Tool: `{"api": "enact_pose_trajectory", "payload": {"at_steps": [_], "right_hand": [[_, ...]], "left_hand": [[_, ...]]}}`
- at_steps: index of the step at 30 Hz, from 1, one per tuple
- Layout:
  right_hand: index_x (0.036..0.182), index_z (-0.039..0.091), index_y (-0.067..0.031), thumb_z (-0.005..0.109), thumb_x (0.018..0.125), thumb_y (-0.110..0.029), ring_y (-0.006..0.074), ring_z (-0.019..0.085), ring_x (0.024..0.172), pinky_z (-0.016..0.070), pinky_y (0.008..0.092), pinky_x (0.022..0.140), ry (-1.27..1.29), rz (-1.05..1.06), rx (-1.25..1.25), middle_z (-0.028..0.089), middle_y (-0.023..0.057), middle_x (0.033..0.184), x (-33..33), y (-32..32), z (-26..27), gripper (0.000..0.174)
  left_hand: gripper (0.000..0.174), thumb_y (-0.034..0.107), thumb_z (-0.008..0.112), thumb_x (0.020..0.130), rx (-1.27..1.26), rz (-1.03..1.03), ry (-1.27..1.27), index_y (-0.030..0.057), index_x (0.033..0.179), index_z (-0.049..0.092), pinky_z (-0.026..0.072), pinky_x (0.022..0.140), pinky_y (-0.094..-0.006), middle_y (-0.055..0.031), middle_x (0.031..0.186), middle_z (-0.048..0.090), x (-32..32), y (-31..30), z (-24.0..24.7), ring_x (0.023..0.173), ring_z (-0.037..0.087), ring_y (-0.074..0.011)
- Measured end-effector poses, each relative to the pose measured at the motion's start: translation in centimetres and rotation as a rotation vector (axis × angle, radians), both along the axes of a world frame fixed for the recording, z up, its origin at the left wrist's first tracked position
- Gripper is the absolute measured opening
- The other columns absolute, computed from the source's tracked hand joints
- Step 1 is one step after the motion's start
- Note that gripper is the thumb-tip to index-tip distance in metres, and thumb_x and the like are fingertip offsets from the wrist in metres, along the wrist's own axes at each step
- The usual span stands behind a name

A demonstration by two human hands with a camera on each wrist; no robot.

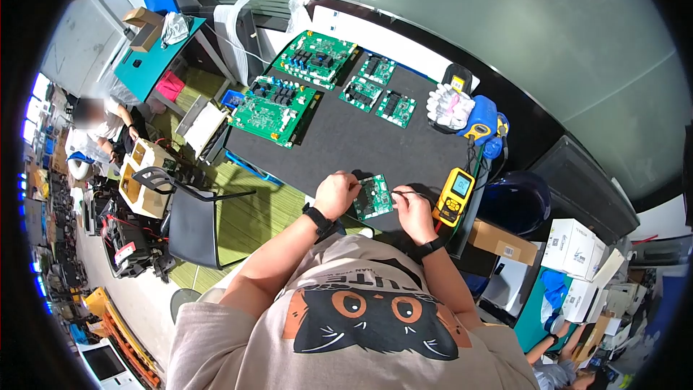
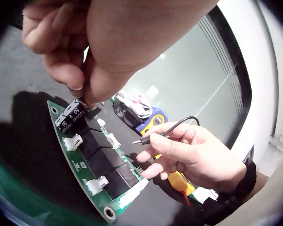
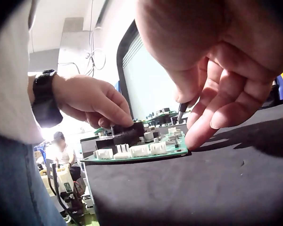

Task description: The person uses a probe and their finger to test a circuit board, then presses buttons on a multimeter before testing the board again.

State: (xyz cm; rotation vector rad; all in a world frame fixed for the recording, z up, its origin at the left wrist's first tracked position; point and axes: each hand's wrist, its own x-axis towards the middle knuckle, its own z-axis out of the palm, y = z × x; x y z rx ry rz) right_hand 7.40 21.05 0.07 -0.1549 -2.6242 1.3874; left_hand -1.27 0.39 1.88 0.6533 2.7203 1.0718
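Note:
A green circuit board lies on the dark mat close to the person's body, with white connectors along one edge. My left hand is over the board's left side, its fingertips curled at a black capacitor printed "50 V". Below those fingers a thin metal pin shows in the right wrist view. On the other side, my right hand pinches a black test probe trailing a black lead. Its bare tip points over the board, and the lower fingers reach the board's edge.
A yellow meter lies right of the hands. Two large boards and several small ones sit farther back. At the back right stand a blue-yellow device and a white bundle. A black chair is on the left.

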Motion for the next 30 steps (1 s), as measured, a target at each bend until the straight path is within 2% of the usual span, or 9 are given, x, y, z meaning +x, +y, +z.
{"api": "enact_pose_trajectory", "payload": {"at_steps": [2, 8, 10, 12, 13, 18, 19, 23, 30], "right_hand": [[0.098, 0.064, 0.0015, 0.058, 0.094, -0.012, 0.0285, 0.07, 0.071, 0.0543, 0.0352, 0.064, -0.024, 0.006, -0.109, 0.068, 0.0182, 0.083, 0.0, -0.2, 0.6, 0.016], [0.099, 0.064, 0.0027, 0.057, 0.095, -0.012, 0.0241, 0.072, 0.067, 0.0555, 0.0313, 0.061, -0.065, 0.096, -0.144, 0.069, 0.0174, 0.087, 0.2, -0.9, 0.7, 0.016], [0.098, 0.065, 0.0018, 0.058, 0.094, -0.011, 0.0274, 0.071, 0.073, 0.0552, 0.034, 0.066, -0.105, 0.087, -0.159, 0.069, 0.0171, 0.09, 0.0, -1.0, 1.9, 0.015], [0.095, 0.066, 0.0011, 0.059, 0.091, -0.01, 0.032, 0.068, 0.081, 0.0538, 0.0374, 0.072, 0.113, 0.105, 0.096, 0.068, 0.0161, 0.091, -0.3, -0.9, 2.2, 0.014], [0.092, 0.067, 0.0007, 0.061, 0.089, -0.009, 0.0348, 0.065, 0.087, 0.0518, 0.0395, 0.078, 0.069, 0.07, 0.052, 0.068, 0.0154, 0.091, -0.3, -1.0, 2.4, 0.012], [0.09, 0.068, 0.0005, 0.061, 0.089, -0.009, 0.0341, 0.065, 0.087, 0.0516, 0.0394, 0.079, 0.107, 0.077, 0.068, 0.067, 0.0158, 0.093, -0.6, -0.9, 1.5, 0.012], [0.09, 0.068, 0.0006, 0.061, 0.089, -0.009, 0.0342, 0.065, 0.087, 0.0516, 0.0396, 0.079, 0.105, 0.082, 0.081, 0.067, 0.0157, 0.093, -0.6, -0.9, 1.3, 0.012], [0.091, 0.068, 0.0, 0.061, 0.089, -0.011, 0.0347, 0.064, 0.087, 0.0516, 0.0402, 0.078, 0.095, 0.09, 0.086, 0.067, 0.0156, 0.093, -0.9, -1.4, 1.2, 0.013], [0.096, 0.068, -0.0004, 0.062, 0.088, -0.01, 0.0348, 0.064, 0.086, 0.0514, 0.0393, 0.077, 0.089, 0.083, 0.089, 0.066, 0.016, 0.093, -1.2, -1.8, 1.0, 0.013]], "left_hand": [[0.017, 0.018, 0.068, 0.081, 0.008, 0.009, 0.016, 0.0018, 0.085, 0.071, 0.052, 0.072, -0.0427, -0.0179, 0.083, 0.065, -0.2, 0.1, -0.1, 0.079, 0.065, -0.036], [0.015, 0.018, 0.07, 0.08, 0.005, 0.015, 0.041, 0.0037, 0.084, 0.071, 0.0515, 0.07, -0.0426, -0.0153, 0.08, 0.063, -0.6, 0.1, -0.2, 0.076, 0.064, -0.0345], [0.014, 0.018, 0.069, 0.081, 0.02, 0.023, 0.043, 0.0039, 0.084, 0.071, 0.0514, 0.07, -0.042, -0.0146, 0.079, 0.063, -0.7, 0.2, -0.3, 0.076, 0.063, -0.0335], [0.015, 0.017, 0.07, 0.08, 0.041, 0.016, 0.085, 0.0034, 0.087, 0.07, 0.0515, 0.07, -0.0405, -0.0144, 0.081, 0.063, -0.4, 0.0, -0.4, 0.076, 0.064, -0.0317], [0.015, 0.017, 0.07, 0.08, 0.039, 0.02, 0.08, 0.0034, 0.087, 0.07, 0.0515, 0.07, -0.0405, -0.0144, 0.081, 0.063, -0.1, -0.1, -0.3, 0.076, 0.064, -0.0317], [0.034, 0.014, 0.078, 0.074, 0.028, 0.072, -0.028, 0.003, 0.103, 0.065, 0.0515, 0.068, -0.0382, -0.0129, 0.085, 0.06, 1.2, -1.1, 1.0, 0.077, 0.064, -0.0291], [0.051, 0.017, 0.082, 0.07, -0.006, 0.064, -0.075, 0.0047, 0.114, 0.06, 0.0522, 0.072, -0.0399, -0.0142, 0.089, 0.058, 1.3, -1.3, 0.8, 0.083, 0.064, -0.0318], [0.07, 0.021, 0.085, 0.065, -0.055, -0.003, -0.152, 0.0106, 0.127, 0.053, 0.0512, 0.087, -0.0445, -0.0173, 0.103, 0.056, 2.0, -1.6, 1.4, 0.099, 0.06, -0.0388], [0.07, 0.02, 0.085, 0.065, -0.068, -0.02, -0.149, 0.0121, 0.126, 0.052, 0.051, 0.086, -0.0457, -0.0171, 0.106, 0.054, 2.3, -1.5, 1.7, 0.1, 0.06, -0.0394]]}}
